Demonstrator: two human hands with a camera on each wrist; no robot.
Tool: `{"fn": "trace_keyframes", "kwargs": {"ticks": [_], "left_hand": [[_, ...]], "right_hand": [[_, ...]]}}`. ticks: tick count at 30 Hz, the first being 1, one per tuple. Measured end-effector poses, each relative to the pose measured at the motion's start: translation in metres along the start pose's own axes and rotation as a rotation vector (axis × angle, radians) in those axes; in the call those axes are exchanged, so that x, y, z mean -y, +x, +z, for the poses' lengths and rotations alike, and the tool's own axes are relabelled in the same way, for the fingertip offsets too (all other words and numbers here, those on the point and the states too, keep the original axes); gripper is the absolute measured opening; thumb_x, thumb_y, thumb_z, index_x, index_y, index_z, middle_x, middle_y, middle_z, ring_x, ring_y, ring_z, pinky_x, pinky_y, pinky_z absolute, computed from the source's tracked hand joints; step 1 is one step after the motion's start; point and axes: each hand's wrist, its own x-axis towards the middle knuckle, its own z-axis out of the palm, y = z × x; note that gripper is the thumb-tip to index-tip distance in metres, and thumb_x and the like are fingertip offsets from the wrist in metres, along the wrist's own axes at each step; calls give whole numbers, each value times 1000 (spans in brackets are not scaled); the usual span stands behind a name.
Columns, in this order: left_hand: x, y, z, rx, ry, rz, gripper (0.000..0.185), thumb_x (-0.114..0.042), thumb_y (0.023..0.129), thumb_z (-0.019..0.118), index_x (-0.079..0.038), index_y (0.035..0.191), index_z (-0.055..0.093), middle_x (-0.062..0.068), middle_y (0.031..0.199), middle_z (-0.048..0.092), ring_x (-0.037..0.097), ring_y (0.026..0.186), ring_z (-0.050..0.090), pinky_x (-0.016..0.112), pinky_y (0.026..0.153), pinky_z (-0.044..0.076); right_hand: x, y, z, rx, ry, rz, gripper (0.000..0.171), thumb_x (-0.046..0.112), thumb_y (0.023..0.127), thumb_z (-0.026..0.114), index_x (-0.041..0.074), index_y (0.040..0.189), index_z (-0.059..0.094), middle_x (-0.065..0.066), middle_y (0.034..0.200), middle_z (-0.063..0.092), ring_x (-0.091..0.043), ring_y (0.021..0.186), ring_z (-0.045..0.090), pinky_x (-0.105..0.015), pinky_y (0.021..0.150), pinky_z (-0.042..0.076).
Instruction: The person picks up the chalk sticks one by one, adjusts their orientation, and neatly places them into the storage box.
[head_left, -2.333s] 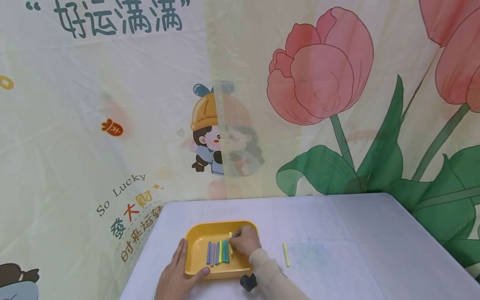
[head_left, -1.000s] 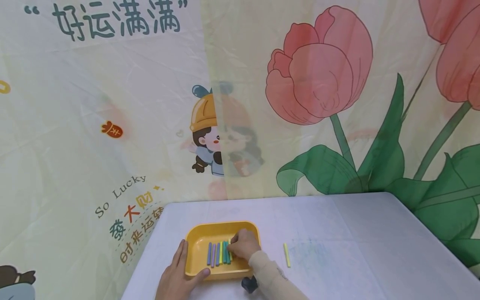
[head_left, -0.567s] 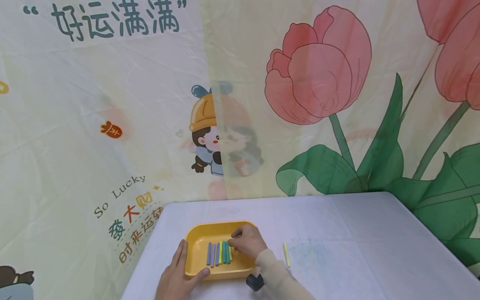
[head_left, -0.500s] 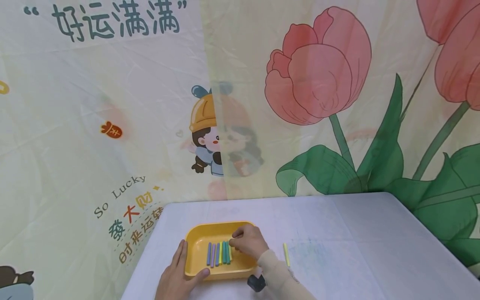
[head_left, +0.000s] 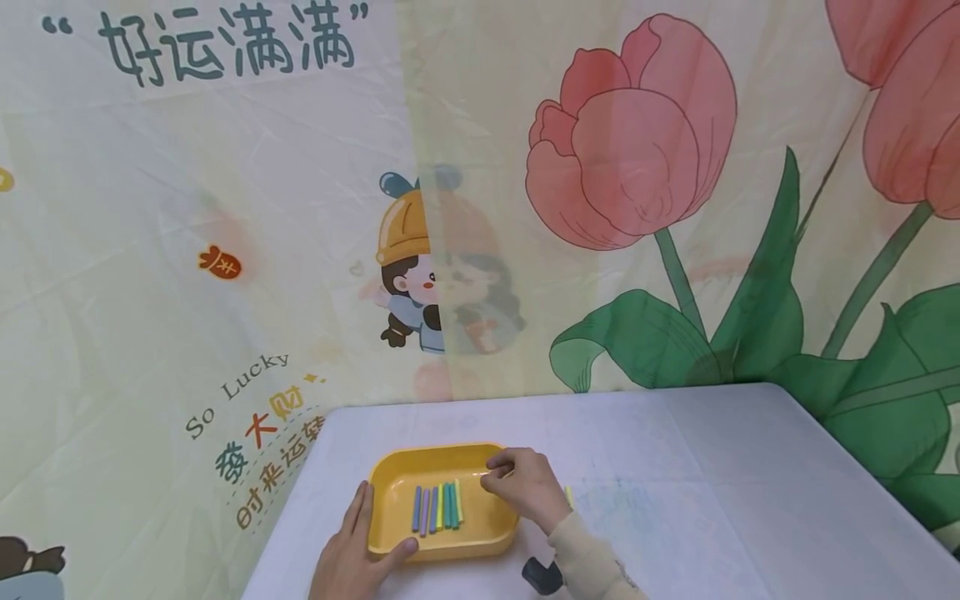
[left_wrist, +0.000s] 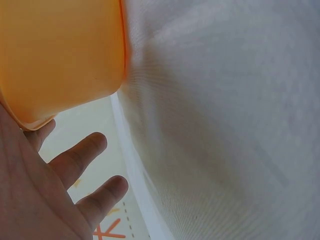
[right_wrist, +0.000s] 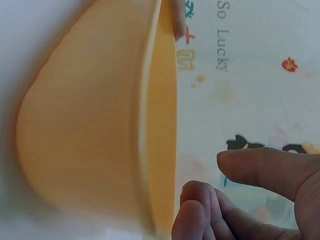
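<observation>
A yellow plastic tray (head_left: 450,552) stands on the white-covered table, and several chalk sticks (head_left: 439,508) in purple, blue, yellow and green lie side by side in it. My left hand (head_left: 352,550) rests against the tray's near left corner, thumb at the near rim and fingers straight along the left side. Over the tray's right rim hovers my right hand (head_left: 528,483), its fingers loosely bent. In the right wrist view its thumb stands apart from the fingers (right_wrist: 192,212), with nothing between them. A yellow chalk stick (head_left: 569,498) on the table is mostly hidden behind the right hand.
A bluish-green smudge (head_left: 630,504) marks the white tablecloth (head_left: 720,467) right of the tray. Behind the table hangs a printed cloth (head_left: 480,250) with tulips and lettering. A small black device (head_left: 542,577) shows beside the right sleeve (head_left: 588,558).
My right hand has set a yellow chalk stick at the right end of the row, let it go, and drawn back rightward to the tray's rim. The left hand has stayed in place.
</observation>
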Motion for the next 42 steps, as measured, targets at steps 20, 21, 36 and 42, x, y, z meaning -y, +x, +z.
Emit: {"fn": "trace_keyframes", "kwargs": {"ticks": [20, 21, 36, 42], "left_hand": [[-1, 2, -1, 37, 2, -21, 125, -84, 82, 55, -1, 162, 6, 18, 169, 6, 52, 140, 35, 67, 109, 38], [-2, 1, -1, 36, 1, -20, 125, -84, 82, 55, -2, 162, 6, 18, 169, 6, 52, 140, 35, 67, 109, 38], [0, 0, -1, 25, -6, -20, 124, -83, 82, 56, -3, 163, 6, 17, 169, 7, 51, 139, 38, 66, 109, 39], [0, 0, -1, 10, -3, -5, 123, -82, 83, 57, -3, 162, 6, 16, 169, 6, 49, 140, 37, 65, 109, 39]], "right_hand": [[-67, -10, -58, -172, -161, 295, 27, 19, 81, 80, 3, 102, 74, -2, 86, 67, -17, 77, 61, -31, 64, 58], [-69, -11, -59, -176, -164, 300, 27, 18, 81, 80, 2, 102, 74, -3, 86, 67, -17, 77, 61, -32, 64, 59], [-90, -21, -57, -158, -226, 324, 27, 23, 81, 82, 1, 92, 72, -3, 82, 67, -17, 74, 62, -34, 65, 58], [-93, -18, -53, -146, -261, 350, 27, 24, 80, 83, 2, 90, 72, -3, 79, 66, -17, 72, 61, -32, 63, 58]]}}
